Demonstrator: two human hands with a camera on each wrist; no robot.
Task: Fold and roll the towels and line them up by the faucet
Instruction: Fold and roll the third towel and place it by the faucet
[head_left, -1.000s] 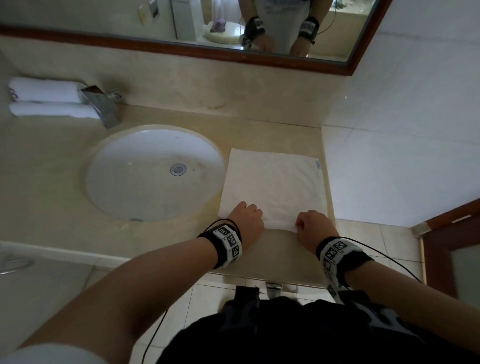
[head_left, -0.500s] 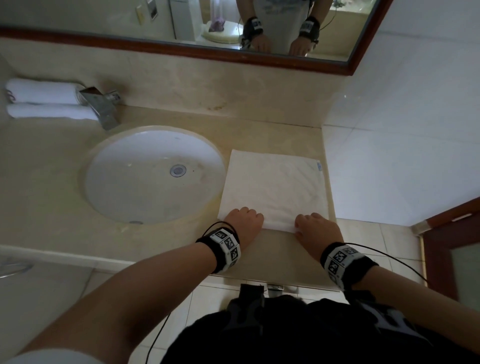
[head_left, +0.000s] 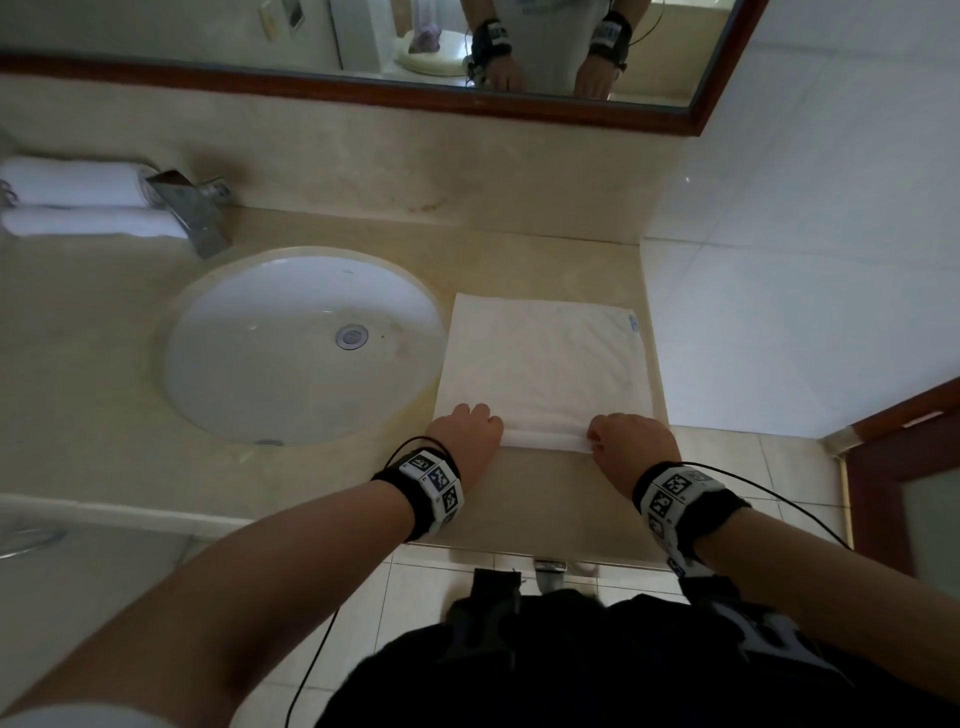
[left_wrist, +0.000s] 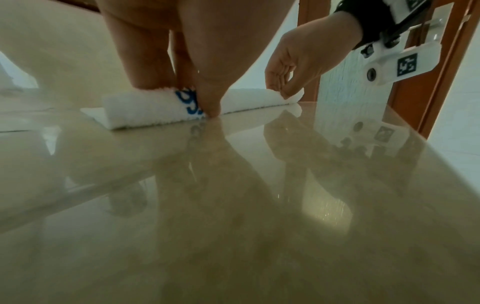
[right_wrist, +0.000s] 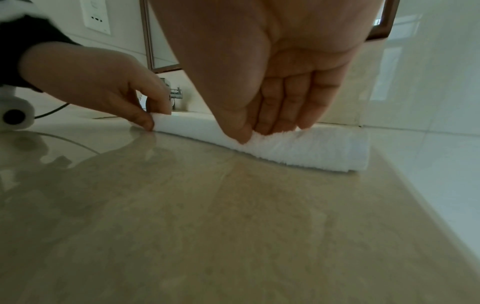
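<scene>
Left hand and right hand: fingers and thumbs pinch near edge of folded white terry towel, first turn of roll curled over. Towel lies flat on beige marble countertop, between round white sink basin and wall. Step in hand: rolling, barely begun. Next: push roll away evenly, both ends tight. Two rolled white towels lie beside chrome faucet; this one likely joins them.

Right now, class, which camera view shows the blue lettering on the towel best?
The left wrist view: the blue lettering sits on the towel's rolled edge, partly behind the left hand's thumb. The head and right wrist views show only plain white roll.
</scene>
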